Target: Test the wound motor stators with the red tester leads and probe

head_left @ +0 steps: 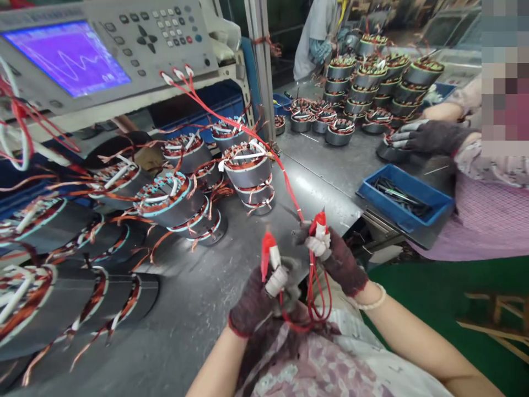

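Observation:
My left hand (264,292), in a dark glove with pale fingertips, is closed around a red alligator clip (269,251) that points upward. Gripped in my gloved right hand (336,259) is a second red alligator clip (319,218), its tip also up. Red test leads (288,182) run from the sockets of a grey tester (165,41) down to my hands, and a loop of the lead hangs between them. To the left of my hands stand stacked motor stators (248,171) with copper windings and loose wire ends.
More stators (363,82) are piled on the far side of the metal table (198,298). At the right, a co-worker's gloved hand (430,135) rests on a stator. A blue bin (407,196) of dark thin pieces sits at the table's edge. A wooden stool (496,314) stands on the green floor.

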Action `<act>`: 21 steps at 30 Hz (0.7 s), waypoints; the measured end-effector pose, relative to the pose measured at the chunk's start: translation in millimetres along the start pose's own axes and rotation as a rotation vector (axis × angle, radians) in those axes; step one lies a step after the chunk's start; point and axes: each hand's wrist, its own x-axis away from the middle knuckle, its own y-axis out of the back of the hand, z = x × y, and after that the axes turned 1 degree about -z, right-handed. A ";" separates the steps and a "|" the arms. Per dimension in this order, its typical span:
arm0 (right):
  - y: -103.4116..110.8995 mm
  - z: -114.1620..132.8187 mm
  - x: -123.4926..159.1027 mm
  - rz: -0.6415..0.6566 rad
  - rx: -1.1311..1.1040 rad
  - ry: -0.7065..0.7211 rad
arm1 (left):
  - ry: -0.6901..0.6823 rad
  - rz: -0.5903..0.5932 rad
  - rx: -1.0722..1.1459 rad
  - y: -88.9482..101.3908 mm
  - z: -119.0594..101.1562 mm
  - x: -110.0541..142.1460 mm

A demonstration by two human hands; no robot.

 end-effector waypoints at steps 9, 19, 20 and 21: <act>12.6 -16.3 -31.8 0.227 0.001 -0.134 | 0.159 0.277 -0.221 39.8 -22.2 -64.1; 72.9 -43.2 -57.4 -0.116 0.639 -0.071 | -0.087 -0.487 0.183 31.8 1.1 -185.8; 79.6 -43.3 -58.1 -0.183 0.724 -0.065 | -0.113 -0.502 0.156 32.2 2.3 -184.5; 86.5 -41.7 -58.8 -0.253 0.822 -0.053 | -0.136 -0.505 0.124 33.5 2.6 -180.3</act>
